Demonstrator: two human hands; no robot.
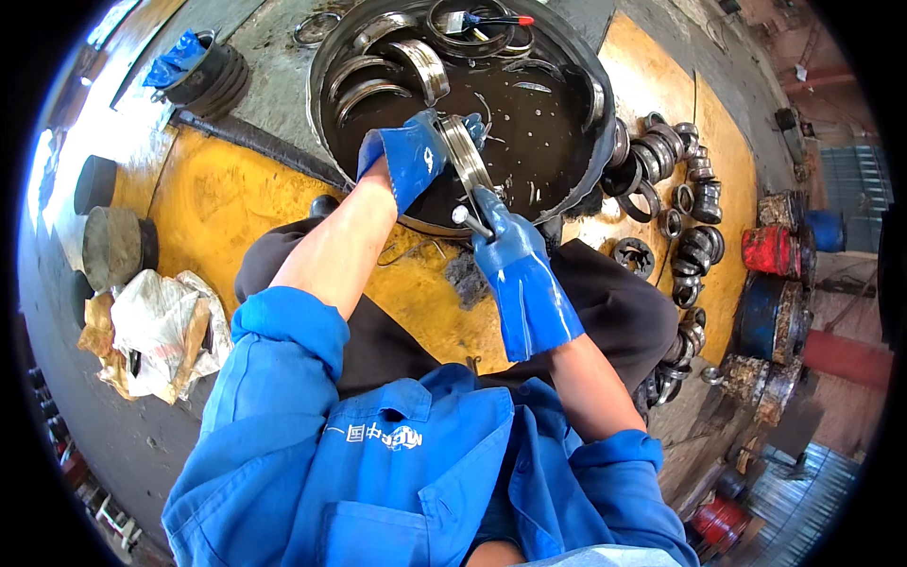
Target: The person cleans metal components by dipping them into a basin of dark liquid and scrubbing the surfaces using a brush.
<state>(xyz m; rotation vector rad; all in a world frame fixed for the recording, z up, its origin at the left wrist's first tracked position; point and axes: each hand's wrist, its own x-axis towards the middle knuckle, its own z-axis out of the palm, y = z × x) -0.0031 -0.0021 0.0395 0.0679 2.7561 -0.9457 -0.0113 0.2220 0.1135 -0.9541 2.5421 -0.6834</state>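
Over a round basin (317, 113) of dark liquid, I hold a shiny, grooved metal ring (465, 156) on edge. My left hand (411, 159), in a blue rubber glove, is closed round the ring's upper left part. In the same kind of glove, my right hand (515, 244) is closed at the ring's lower end. A short metal rod-like tool (472, 221) with a pale round end sticks out of the right hand; the rest of it is hidden. Several wet rings (423, 70) lie in the basin's far left part.
A brush (482, 20) with a red-tipped handle lies across rings at the basin's far side. Many dark metal rings (657, 156) are piled on the yellow floor plate at right. Left stand a bucket (213, 76) with blue gloves and a white bag (161, 331).
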